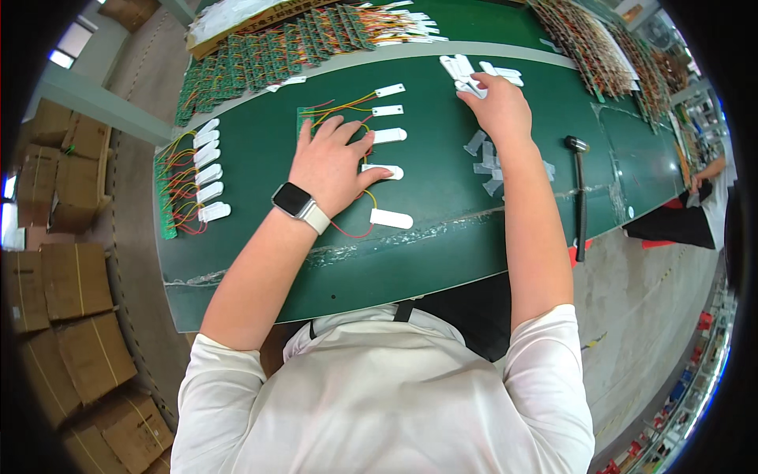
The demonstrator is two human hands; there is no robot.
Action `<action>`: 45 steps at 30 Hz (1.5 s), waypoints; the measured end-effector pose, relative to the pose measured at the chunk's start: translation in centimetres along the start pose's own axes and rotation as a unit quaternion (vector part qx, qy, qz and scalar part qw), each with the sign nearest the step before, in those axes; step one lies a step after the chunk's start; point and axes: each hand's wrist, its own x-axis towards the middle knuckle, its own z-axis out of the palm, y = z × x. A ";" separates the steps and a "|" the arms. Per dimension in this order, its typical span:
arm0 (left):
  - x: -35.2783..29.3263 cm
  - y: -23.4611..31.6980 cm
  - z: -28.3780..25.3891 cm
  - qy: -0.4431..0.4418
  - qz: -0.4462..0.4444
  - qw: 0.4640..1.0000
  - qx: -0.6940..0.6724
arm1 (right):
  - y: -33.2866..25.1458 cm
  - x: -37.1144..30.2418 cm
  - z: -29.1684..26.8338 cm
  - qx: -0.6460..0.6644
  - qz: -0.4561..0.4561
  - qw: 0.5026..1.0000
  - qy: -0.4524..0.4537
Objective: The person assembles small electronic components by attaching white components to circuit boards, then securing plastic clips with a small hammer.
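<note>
My left hand [333,164] lies palm down with fingers spread over a green circuit-board strip [304,118], hiding much of it. Red and yellow wires run from the strip to a column of small white plastic pieces. The upper two are flat with small dark holes [388,110]; lower ones have rounded ends, such as the lowest [392,219]. My left thumb rests by one rounded piece [384,171]. At the far side, my right hand [501,107] pinches a white plastic shell [471,89] between thumb and forefinger, beside a loose pile of similar shells [455,66].
A wired board with white pieces [166,197] lies at left. Small translucent plastic pieces [488,166] and a black-handled hammer [580,201] lie at right. Stacked circuit boards [260,63] line the far side. Cardboard boxes [75,280] stand left; another person's hand [705,175] shows at far right.
</note>
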 end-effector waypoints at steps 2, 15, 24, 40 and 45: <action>-0.2 0.3 0.1 0.041 -0.005 0.999 -0.002 | -0.3 0.2 1.4 -0.002 0.031 0.999 -0.017; 6.2 -4.6 0.3 0.097 0.009 0.995 -0.015 | -1.1 -1.7 3.3 -0.016 -0.044 0.998 0.042; 7.9 -5.1 2.6 0.125 0.052 0.991 0.022 | -3.9 -3.0 2.0 0.217 -0.034 0.975 -0.013; 5.8 -5.3 -0.1 0.118 -0.056 0.988 -0.082 | -5.0 -2.7 4.6 0.332 0.066 0.940 -0.031; 6.2 -4.6 0.7 0.084 -0.057 0.987 -0.122 | -5.3 -2.8 4.9 0.154 0.030 0.988 0.012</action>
